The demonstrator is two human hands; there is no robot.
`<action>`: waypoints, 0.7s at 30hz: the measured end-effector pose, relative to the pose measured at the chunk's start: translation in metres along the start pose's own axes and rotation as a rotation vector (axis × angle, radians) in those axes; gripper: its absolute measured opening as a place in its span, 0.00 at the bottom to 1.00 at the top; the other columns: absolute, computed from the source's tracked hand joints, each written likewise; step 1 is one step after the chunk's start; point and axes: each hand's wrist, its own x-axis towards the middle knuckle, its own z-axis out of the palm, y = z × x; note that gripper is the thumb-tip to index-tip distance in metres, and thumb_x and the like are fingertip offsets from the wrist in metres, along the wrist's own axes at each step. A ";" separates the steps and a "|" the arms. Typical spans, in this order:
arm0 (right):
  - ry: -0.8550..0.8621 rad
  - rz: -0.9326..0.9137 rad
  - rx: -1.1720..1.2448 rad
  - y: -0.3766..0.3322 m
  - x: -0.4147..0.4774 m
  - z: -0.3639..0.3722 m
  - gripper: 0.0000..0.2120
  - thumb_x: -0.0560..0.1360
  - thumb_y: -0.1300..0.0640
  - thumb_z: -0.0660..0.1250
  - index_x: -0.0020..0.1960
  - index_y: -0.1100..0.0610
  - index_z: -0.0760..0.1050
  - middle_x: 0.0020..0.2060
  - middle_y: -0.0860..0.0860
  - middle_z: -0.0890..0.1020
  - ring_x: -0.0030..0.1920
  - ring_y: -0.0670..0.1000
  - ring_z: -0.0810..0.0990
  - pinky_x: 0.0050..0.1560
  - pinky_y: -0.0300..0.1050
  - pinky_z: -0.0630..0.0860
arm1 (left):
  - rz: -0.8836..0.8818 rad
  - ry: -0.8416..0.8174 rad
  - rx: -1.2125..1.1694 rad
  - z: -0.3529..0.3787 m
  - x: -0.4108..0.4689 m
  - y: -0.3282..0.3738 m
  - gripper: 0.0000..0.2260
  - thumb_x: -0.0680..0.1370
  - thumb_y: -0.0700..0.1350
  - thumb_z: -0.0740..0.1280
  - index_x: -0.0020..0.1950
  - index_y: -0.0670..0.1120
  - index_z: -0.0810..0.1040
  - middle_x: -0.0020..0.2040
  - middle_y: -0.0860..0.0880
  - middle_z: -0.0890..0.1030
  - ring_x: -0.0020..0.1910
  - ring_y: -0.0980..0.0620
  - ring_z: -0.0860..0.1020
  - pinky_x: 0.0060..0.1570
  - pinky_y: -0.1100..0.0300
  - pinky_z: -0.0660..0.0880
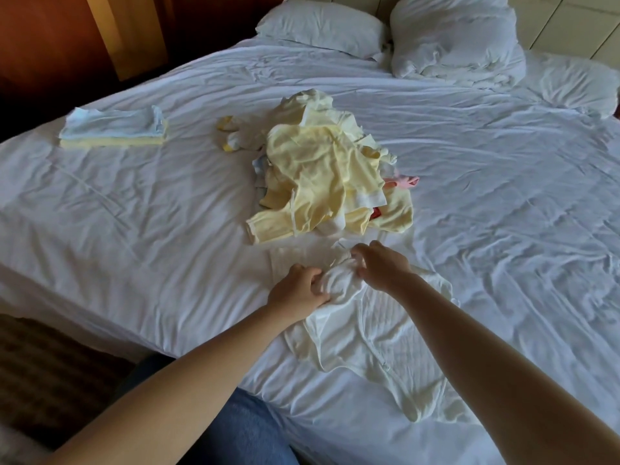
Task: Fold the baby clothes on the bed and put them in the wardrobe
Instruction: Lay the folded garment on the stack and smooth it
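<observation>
While my left hand (299,290) and right hand (382,265) grip the bunched white romper (369,337), two folded garments (114,129) lie stacked; the pile (322,172) awaits folding.

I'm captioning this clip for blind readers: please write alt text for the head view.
The left hand and right hand grip the bunched top of a white baby sleepsuit lying on a white bed. Beyond it sits a heap of unfolded yellow clothes, with a folded stack to the left and pillows at the head.
</observation>
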 end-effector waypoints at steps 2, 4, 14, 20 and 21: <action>-0.017 -0.008 -0.025 -0.001 0.002 -0.002 0.17 0.79 0.54 0.62 0.67 0.46 0.71 0.58 0.53 0.73 0.58 0.57 0.77 0.54 0.52 0.75 | -0.011 0.001 0.051 0.002 0.001 0.002 0.18 0.74 0.53 0.72 0.61 0.49 0.74 0.58 0.50 0.70 0.54 0.49 0.77 0.57 0.55 0.74; 0.003 -0.021 -0.057 -0.004 0.003 -0.003 0.14 0.78 0.55 0.64 0.63 0.47 0.75 0.57 0.53 0.72 0.56 0.57 0.77 0.52 0.52 0.76 | -0.004 0.019 0.050 0.001 -0.001 0.004 0.15 0.74 0.53 0.72 0.55 0.48 0.74 0.55 0.51 0.69 0.51 0.49 0.76 0.52 0.57 0.73; 0.299 -0.059 -0.057 -0.018 -0.004 -0.041 0.07 0.76 0.50 0.64 0.50 0.51 0.77 0.46 0.51 0.80 0.48 0.56 0.80 0.39 0.44 0.70 | 0.032 0.322 -0.300 -0.030 -0.015 0.010 0.08 0.77 0.49 0.67 0.46 0.46 0.71 0.39 0.52 0.76 0.39 0.50 0.77 0.37 0.56 0.70; 0.311 0.029 0.420 -0.050 -0.001 -0.073 0.08 0.77 0.46 0.62 0.50 0.43 0.80 0.35 0.45 0.83 0.32 0.46 0.83 0.35 0.39 0.72 | 0.137 0.567 -0.422 -0.057 -0.036 0.018 0.09 0.77 0.49 0.69 0.41 0.50 0.70 0.33 0.54 0.75 0.31 0.58 0.72 0.32 0.60 0.68; 0.326 0.026 0.475 -0.054 -0.003 -0.078 0.07 0.76 0.46 0.63 0.48 0.43 0.80 0.30 0.44 0.82 0.26 0.43 0.80 0.33 0.39 0.72 | 0.156 0.585 -0.419 -0.058 -0.039 0.019 0.10 0.77 0.50 0.69 0.41 0.50 0.71 0.32 0.54 0.75 0.30 0.58 0.72 0.32 0.59 0.68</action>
